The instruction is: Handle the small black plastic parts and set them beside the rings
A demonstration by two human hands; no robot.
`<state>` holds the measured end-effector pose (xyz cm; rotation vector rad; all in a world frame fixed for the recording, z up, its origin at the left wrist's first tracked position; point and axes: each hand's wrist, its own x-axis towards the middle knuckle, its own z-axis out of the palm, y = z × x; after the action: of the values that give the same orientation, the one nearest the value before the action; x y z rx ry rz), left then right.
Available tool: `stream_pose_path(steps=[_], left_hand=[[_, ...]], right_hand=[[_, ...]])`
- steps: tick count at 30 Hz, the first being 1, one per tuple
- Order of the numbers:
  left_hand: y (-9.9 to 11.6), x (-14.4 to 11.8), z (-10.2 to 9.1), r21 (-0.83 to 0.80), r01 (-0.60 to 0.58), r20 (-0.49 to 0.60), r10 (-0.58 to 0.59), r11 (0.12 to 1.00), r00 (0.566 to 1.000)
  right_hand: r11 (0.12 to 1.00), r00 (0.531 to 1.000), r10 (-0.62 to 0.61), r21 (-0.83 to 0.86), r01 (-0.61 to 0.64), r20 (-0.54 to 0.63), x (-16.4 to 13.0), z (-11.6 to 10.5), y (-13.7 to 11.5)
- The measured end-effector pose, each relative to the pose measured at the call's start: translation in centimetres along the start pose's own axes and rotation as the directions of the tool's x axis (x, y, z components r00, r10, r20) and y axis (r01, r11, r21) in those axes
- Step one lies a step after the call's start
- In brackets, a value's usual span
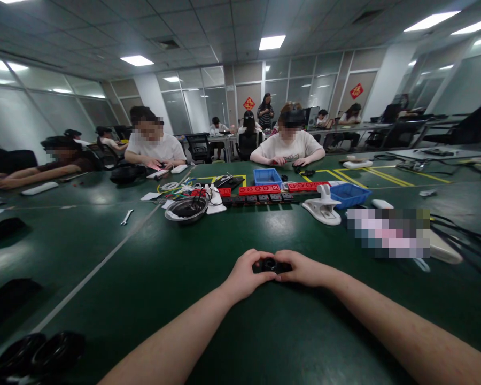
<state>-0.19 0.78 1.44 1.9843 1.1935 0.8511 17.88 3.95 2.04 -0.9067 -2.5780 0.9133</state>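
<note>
A small black part with a round, glossy ring on top (270,263) sits between my two hands, just over the green table (152,299). My left hand (246,275) is closed around its left side, thumb in front and fingers behind. From the right, my right hand (303,269) grips the same part, its thumb meeting the left one. Much of the part is covered by my fingers, so its exact kind cannot be made out. Whether it touches the tabletop is unclear.
Ahead lie red power strips (260,190), a metal bowl of cables (186,209), a white clamp base (323,208) and blue bins (348,195). A wrench (126,216) is leftward; black rings (58,353) lie near left. Co-workers (291,144) sit opposite.
</note>
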Motion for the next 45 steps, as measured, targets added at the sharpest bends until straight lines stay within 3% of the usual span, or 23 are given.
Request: stream_pose_path(steps=[22, 33, 37, 41, 45], left_hand=[[-0.2, 0.0, 0.1, -0.018, -0.017, 0.010, 0.017, 1.000, 1.000], [0.1, 0.0, 0.5, -0.031, 0.008, -0.048, -0.009, 0.999, 0.999], [-0.2, 0.1, 1.0, -0.038, 0.060, -0.107, -0.063, 0.997, 0.992], [-0.7, 0.3, 1.4, -0.028, 0.094, -0.206, -0.098, 0.995, 0.974], [-0.7, 0.2, 1.2, -0.009, 0.097, -0.223, -0.097, 0.995, 0.970]], right_hand=[[1.000, 1.000, -0.028, 0.013, 0.028, 0.014, 0.1, 0.2, 0.5], [0.978, 0.989, 0.142, 0.157, -0.136, -0.027, 0.2, 0.6, 0.4], [0.975, 0.965, 0.222, 0.043, -0.218, -0.139, 0.6, 1.7, 0.4], [0.921, 0.914, 0.251, -0.211, -0.326, -0.319, 1.0, 3.0, -0.4], [0.876, 0.907, 0.247, -0.321, -0.359, -0.342, 1.0, 3.1, -1.2]])
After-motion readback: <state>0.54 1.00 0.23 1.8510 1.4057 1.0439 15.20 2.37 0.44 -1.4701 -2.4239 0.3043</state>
